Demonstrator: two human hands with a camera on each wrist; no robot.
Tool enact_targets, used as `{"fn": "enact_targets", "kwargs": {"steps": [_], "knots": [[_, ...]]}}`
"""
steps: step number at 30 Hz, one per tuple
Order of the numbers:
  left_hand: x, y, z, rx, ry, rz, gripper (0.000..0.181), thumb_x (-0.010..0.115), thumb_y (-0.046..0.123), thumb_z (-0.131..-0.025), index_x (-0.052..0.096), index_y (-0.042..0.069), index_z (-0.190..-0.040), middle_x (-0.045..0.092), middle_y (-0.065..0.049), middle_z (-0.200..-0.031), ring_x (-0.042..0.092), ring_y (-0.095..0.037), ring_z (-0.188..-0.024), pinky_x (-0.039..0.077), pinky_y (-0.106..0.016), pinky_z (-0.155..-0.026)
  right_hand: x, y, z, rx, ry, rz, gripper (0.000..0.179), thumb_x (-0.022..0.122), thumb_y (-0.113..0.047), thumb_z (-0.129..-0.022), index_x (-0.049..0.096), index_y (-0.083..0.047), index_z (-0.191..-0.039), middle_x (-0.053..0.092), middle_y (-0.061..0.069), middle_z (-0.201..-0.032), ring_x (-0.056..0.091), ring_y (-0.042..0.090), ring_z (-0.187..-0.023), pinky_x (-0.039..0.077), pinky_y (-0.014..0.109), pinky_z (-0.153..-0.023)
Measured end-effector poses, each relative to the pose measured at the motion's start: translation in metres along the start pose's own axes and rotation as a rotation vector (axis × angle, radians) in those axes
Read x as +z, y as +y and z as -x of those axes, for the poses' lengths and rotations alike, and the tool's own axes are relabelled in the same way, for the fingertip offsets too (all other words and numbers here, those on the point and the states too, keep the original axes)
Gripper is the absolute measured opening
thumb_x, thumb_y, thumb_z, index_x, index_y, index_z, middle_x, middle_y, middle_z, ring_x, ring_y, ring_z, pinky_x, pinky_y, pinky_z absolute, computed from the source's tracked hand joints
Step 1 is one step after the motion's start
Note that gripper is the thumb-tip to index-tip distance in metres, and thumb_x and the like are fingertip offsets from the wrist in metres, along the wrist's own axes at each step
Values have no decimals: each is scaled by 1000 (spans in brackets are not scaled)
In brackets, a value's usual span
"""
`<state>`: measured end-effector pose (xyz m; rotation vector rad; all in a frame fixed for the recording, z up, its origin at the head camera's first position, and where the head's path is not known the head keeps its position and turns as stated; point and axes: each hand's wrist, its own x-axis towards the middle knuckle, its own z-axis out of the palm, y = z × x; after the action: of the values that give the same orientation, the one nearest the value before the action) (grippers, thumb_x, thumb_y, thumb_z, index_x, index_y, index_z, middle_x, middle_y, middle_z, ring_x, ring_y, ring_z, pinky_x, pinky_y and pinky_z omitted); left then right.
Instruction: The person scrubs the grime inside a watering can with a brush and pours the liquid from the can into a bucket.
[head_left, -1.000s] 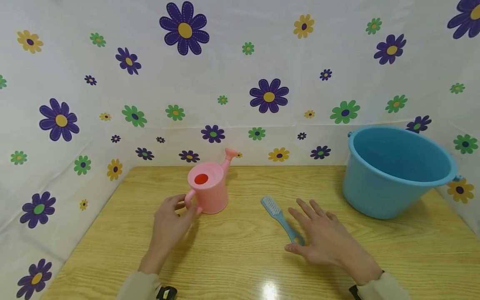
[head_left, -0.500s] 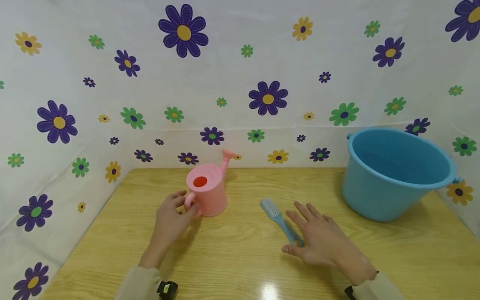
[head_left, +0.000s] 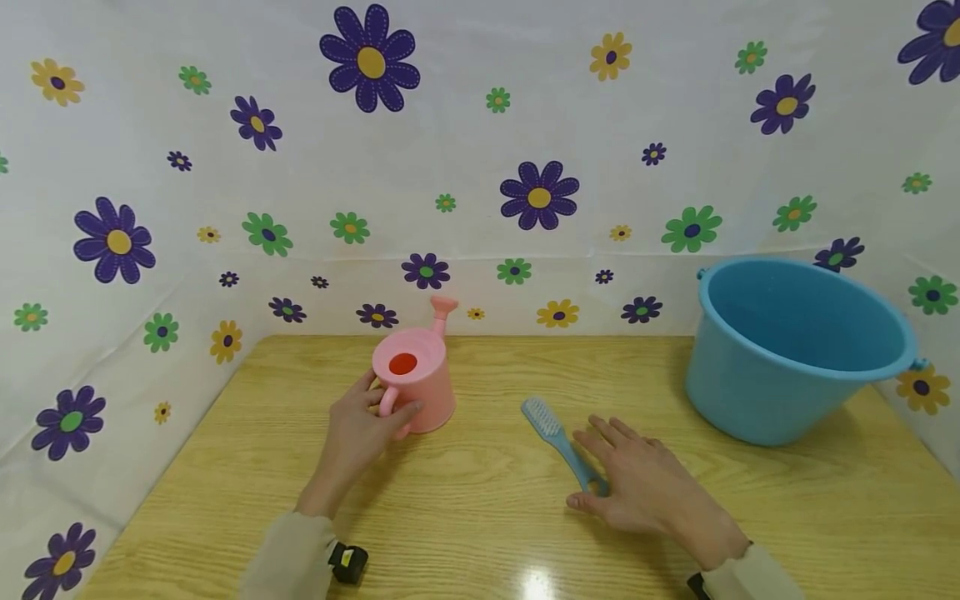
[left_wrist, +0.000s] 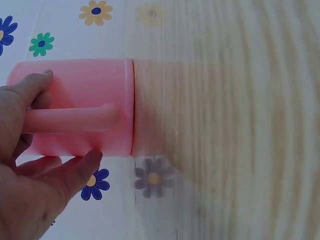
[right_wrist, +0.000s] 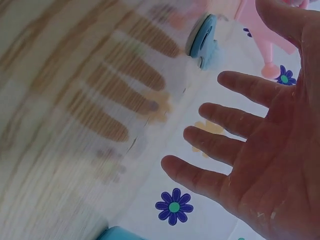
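Note:
A pink watering can (head_left: 431,392) with a red inner opening stands upright on the table, spout toward the back wall. My left hand (head_left: 363,425) straddles its handle and grips the body, thumb on one side and fingers on the other. The left wrist view shows those fingertips against the can's wall (left_wrist: 90,85), the handle (left_wrist: 75,120) running between them. A blue brush (head_left: 558,442) with white bristles lies bristles up at the middle right. Spread over the brush's handle end is my right hand (head_left: 637,479), its fingers (right_wrist: 215,145) extended and holding nothing.
At the right stands a large blue bucket (head_left: 757,392), its wide mouth tipped toward me in the head view. A white cloth with printed flowers (head_left: 540,108) hangs behind and beside the wooden table (head_left: 465,517).
My left hand has shifted from the handle to gripping the can's body around it. The can has turned, its spout swinging left and its handle right. The right hand's fingers have lowered slightly.

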<state>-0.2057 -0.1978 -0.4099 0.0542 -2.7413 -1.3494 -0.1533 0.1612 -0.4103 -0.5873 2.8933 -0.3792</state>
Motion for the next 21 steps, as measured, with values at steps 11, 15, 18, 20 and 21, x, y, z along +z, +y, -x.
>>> {"fn": "enact_targets", "kwargs": {"steps": [11, 15, 18, 20, 21], "knots": [[5, -1, 6, -9, 76, 87, 89, 81, 30, -88, 33, 11, -160, 63, -21, -141, 67, -37, -121, 58, -49, -99, 2, -1, -1, -30, 20, 30, 66, 73, -51, -89, 61, -10, -139, 56, 19, -146, 56, 41, -133, 51, 66, -99], [4, -2, 7, -6, 70, 91, 88, 81, 31, -88, 32, 14, -161, 56, -19, -150, 63, -39, -128, 57, -49, -100, 3, -1, -2, -35, 31, 24, 60, 76, -46, -88, 65, -7, -133, 61, 18, -141, 61, 38, -127, 53, 65, -96], [4, -3, 8, -5, 66, 98, 89, 81, 32, -89, 31, 15, -161, 51, -18, -154, 59, -40, -133, 55, -50, -102, 3, -1, -3, -59, 44, 21, 55, 77, -41, -88, 68, -4, -127, 64, 16, -134, 65, 36, -118, 56, 63, -90], [4, -4, 9, 3, 66, 99, 90, 80, 33, -89, 31, 15, -161, 50, -18, -155, 59, -40, -134, 55, -49, -102, 4, -1, -3, -82, 62, 32, 47, 78, -38, -88, 70, -4, -120, 67, 13, -123, 67, 29, -105, 59, 57, -82], [4, -4, 8, 9, 68, 99, 90, 80, 32, -89, 31, 14, -161, 50, -18, -155, 59, -40, -134, 55, -49, -102, 4, -1, -4, -91, 73, 39, 42, 79, -36, -88, 71, -4, -114, 68, 10, -116, 66, 25, -97, 59, 52, -76]]}}
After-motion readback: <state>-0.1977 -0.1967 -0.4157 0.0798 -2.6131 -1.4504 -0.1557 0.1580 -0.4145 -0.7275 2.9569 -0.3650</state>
